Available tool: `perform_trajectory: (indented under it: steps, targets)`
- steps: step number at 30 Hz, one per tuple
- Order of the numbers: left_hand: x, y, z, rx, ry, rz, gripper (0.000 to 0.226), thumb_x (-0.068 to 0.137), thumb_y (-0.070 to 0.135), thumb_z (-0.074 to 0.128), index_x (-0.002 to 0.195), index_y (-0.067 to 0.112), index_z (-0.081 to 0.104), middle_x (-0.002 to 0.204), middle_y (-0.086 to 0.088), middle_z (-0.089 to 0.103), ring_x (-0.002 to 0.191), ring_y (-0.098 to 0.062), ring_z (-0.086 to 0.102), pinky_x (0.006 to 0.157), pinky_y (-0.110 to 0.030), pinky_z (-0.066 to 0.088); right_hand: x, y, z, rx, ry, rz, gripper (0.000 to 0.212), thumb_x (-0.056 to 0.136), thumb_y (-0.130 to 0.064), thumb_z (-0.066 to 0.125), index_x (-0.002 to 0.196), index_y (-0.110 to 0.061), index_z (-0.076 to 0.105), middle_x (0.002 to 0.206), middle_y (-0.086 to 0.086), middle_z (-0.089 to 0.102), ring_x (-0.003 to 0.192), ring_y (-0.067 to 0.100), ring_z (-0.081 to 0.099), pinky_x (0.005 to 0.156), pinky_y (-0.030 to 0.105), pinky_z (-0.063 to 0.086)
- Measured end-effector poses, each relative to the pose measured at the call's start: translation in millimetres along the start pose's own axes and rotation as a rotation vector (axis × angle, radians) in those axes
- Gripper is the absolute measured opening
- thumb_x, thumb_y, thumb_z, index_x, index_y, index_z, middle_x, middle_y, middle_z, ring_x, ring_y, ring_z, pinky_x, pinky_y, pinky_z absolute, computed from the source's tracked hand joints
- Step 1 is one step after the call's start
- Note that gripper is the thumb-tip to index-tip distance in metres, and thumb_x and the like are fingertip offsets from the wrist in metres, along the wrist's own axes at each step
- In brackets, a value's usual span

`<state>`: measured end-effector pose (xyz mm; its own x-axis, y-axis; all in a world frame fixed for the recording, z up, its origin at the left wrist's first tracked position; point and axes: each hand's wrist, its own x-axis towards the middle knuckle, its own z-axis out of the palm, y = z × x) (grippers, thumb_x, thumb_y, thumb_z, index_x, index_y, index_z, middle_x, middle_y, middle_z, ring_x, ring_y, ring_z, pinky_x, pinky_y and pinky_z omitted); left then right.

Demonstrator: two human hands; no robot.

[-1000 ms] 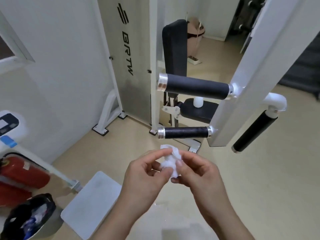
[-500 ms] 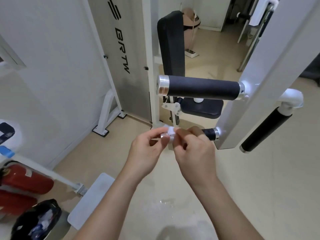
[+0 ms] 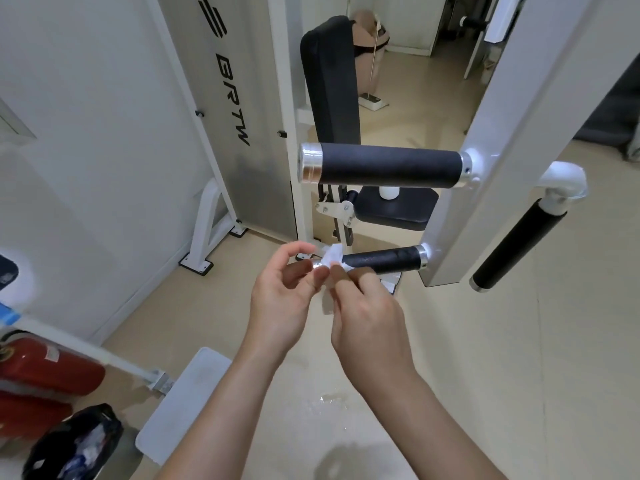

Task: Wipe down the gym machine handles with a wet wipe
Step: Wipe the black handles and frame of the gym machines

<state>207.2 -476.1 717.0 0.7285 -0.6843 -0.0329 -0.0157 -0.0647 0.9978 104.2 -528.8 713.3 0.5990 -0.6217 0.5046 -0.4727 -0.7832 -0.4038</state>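
A small white wet wipe (image 3: 331,255) is bunched between both hands, just in front of the left end of the lower black handle (image 3: 384,259). My left hand (image 3: 284,292) pinches its left side with thumb and fingertips. My right hand (image 3: 367,317) pinches its right side, and a strip of wipe hangs down between the hands. Above, the thick upper black handle (image 3: 388,166) with a chrome end cap sticks out to the left from the white machine arm (image 3: 491,140). A third black handle (image 3: 516,244) slants down at the right.
The black seat (image 3: 398,207) and back pad (image 3: 329,77) stand behind the handles. A white footplate (image 3: 183,393) lies on the floor at lower left, beside red fire extinguishers (image 3: 45,372) and a black bin bag (image 3: 76,445). A wet patch (image 3: 332,398) marks the beige floor.
Both hands rose from below the lower handle up to its left end, working the wipe between the fingers. The view moved closer to the machine.
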Motion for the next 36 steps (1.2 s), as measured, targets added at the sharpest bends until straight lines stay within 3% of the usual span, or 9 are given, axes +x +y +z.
perform_trajectory:
  steps: [4, 8, 12, 16, 19, 23, 27, 31, 36]
  targets:
    - [-2, 0, 0, 0.066, 0.020, 0.070, 0.014, 0.090, 0.018, 0.063, 0.084, 0.031, 0.064, 0.082, 0.000, 0.071, 0.076, -0.012, 0.064, 0.076, -0.033, 0.054, -10, -2, 3, 0.094, 0.042, 0.009, 0.029, 0.088, -0.008, 0.047, 0.107, -0.004, 0.069, 0.073, 0.007, 0.054, 0.057, 0.024, 0.052, 0.043, 0.030, 0.043]
    - [-2, -1, 1, 0.137, 0.031, 0.112, 0.012, 0.092, 0.015, 0.061, 0.086, 0.025, 0.064, 0.084, 0.003, 0.072, 0.084, -0.018, 0.068, 0.078, -0.042, 0.056, 10, -6, -1, 0.155, 0.074, 0.075, 0.033, 0.092, -0.020, 0.040, 0.101, -0.006, 0.068, 0.086, 0.008, 0.057, 0.061, 0.026, 0.055, 0.049, 0.032, 0.049]
    - [-6, 1, 3, 0.204, 0.029, 0.145, 0.012, 0.094, 0.013, 0.055, 0.093, 0.023, 0.061, 0.088, 0.007, 0.073, 0.087, -0.011, 0.068, 0.081, -0.039, 0.056, 23, -13, 6, 0.198, -0.057, 0.213, 0.016, 0.085, -0.006, 0.053, 0.100, -0.005, 0.056, 0.090, 0.005, 0.053, 0.072, 0.022, 0.048, 0.063, 0.028, 0.042]
    - [-3, -1, 1, 0.264, 0.027, 0.170, 0.014, 0.094, 0.013, 0.053, 0.097, 0.026, 0.057, 0.089, 0.007, 0.070, 0.089, -0.012, 0.066, 0.083, -0.041, 0.055, 39, -9, 0, 0.002, -0.070, 0.091, 0.004, 0.074, -0.006, 0.069, 0.079, -0.006, 0.069, 0.076, 0.012, 0.061, 0.061, 0.030, 0.058, 0.053, 0.027, 0.039]
    - [-4, -1, 1, 0.295, 0.004, 0.188, 0.023, 0.093, 0.007, 0.053, 0.103, 0.028, 0.055, 0.093, 0.007, 0.069, 0.092, -0.010, 0.065, 0.085, -0.039, 0.055, 49, 0, 5, -0.100, 0.034, 0.075, 0.011, 0.062, -0.010, 0.079, 0.069, -0.013, 0.071, 0.063, 0.007, 0.062, 0.056, 0.029, 0.060, 0.049, 0.020, 0.036]
    - [-7, 4, -1, 0.489, 0.083, 0.434, 0.037, 0.086, 0.001, 0.061, 0.112, 0.026, 0.064, 0.109, 0.011, 0.064, 0.105, -0.008, 0.058, 0.089, -0.033, 0.051, 16, 3, 13, 0.034, 0.163, -0.021, 0.018, 0.084, -0.008, 0.057, 0.093, -0.010, 0.072, 0.088, 0.007, 0.071, 0.074, 0.029, 0.063, 0.067, 0.030, 0.046]
    - [-10, 6, 2, 0.753, 0.114, 0.741, 0.029, 0.084, 0.003, 0.059, 0.109, 0.013, 0.070, 0.111, -0.001, 0.065, 0.106, -0.018, 0.057, 0.093, -0.025, 0.045, 0, 4, 15, 0.157, 0.266, -0.018, 0.022, 0.090, -0.008, 0.051, 0.095, -0.006, 0.072, 0.089, 0.008, 0.072, 0.076, 0.027, 0.066, 0.076, 0.024, 0.045]
    - [-13, 8, 2, 0.896, 0.008, 0.661, 0.031, 0.087, 0.028, 0.052, 0.114, 0.019, 0.065, 0.108, 0.006, 0.066, 0.103, -0.013, 0.058, 0.087, -0.030, 0.049, -8, 5, 9, 0.362, 0.203, 0.070, 0.027, 0.086, -0.007, 0.048, 0.102, -0.008, 0.070, 0.108, 0.003, 0.070, 0.102, 0.015, 0.062, 0.086, 0.016, 0.045]
    - [11, 35, 4, 1.307, -0.176, 0.647, 0.035, 0.094, 0.046, 0.033, 0.095, 0.024, 0.061, 0.084, 0.005, 0.062, 0.084, -0.021, 0.054, 0.063, -0.031, 0.045, -15, 37, -12, 0.327, 0.411, 0.251, 0.035, 0.079, 0.005, 0.050, 0.107, -0.007, 0.066, 0.107, 0.007, 0.057, 0.090, 0.024, 0.059, 0.069, 0.040, 0.053]
